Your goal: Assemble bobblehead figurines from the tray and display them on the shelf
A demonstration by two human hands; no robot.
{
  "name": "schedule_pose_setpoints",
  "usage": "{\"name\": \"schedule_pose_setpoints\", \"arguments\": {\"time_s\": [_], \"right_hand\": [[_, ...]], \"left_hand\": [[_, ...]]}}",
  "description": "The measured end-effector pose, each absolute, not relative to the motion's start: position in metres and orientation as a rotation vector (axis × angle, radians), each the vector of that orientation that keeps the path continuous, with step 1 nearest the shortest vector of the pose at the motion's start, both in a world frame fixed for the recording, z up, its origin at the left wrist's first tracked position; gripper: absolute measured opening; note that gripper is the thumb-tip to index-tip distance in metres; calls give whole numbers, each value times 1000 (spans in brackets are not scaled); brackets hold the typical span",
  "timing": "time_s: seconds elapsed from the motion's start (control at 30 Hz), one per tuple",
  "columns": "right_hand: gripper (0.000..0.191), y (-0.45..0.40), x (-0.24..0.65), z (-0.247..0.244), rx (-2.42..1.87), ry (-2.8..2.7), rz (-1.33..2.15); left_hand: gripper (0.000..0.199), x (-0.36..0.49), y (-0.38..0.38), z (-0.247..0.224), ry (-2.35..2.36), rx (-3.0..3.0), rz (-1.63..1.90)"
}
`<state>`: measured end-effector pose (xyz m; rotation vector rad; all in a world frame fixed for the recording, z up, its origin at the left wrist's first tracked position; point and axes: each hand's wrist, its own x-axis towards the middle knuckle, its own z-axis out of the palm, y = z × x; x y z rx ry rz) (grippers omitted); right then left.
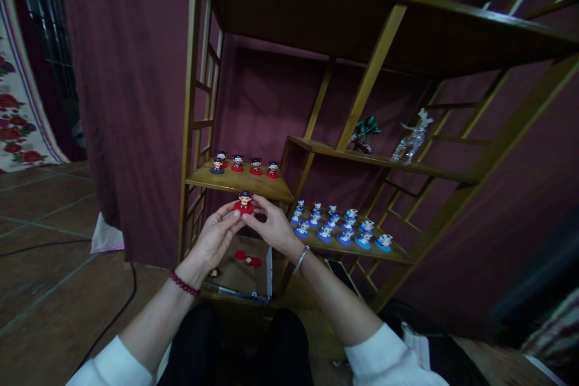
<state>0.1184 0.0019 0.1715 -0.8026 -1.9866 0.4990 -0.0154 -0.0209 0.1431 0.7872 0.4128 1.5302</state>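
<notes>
Between my two hands is a small figurine [245,199] with dark hair and a round red base. My left hand [218,233] pinches the base from the left, and my right hand [271,222] grips it from the right. It is upright, just in front of the left shelf [244,181]. On that shelf stand several similar figurines [256,166] on red bases, and one figurine [218,165] on a dark base at the front left. Below my hands, an open box [269,277] holds a few more figurines [248,260] and red bases lying down.
Several blue and purple figurines [325,233] stand in rows on the lower right shelf [398,253]. A leafy ornament [365,132] and a clear deer-like statuette [412,137] sit on the middle shelf. Wooden uprights [371,75] divide the rack. A dark curtain [131,108] hangs at left.
</notes>
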Motion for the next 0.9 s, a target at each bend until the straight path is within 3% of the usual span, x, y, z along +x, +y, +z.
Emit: {"name": "schedule_pose_setpoints", "arguments": {"time_s": [0.67, 0.9], "right_hand": [[53, 44, 106, 197, -775, -1789, 805], [56, 67, 101, 204, -817, -1680, 915]], "left_hand": [[29, -21, 11, 167, 593, 952, 1684], [31, -31, 17, 164, 1166, 1789, 1851]]}}
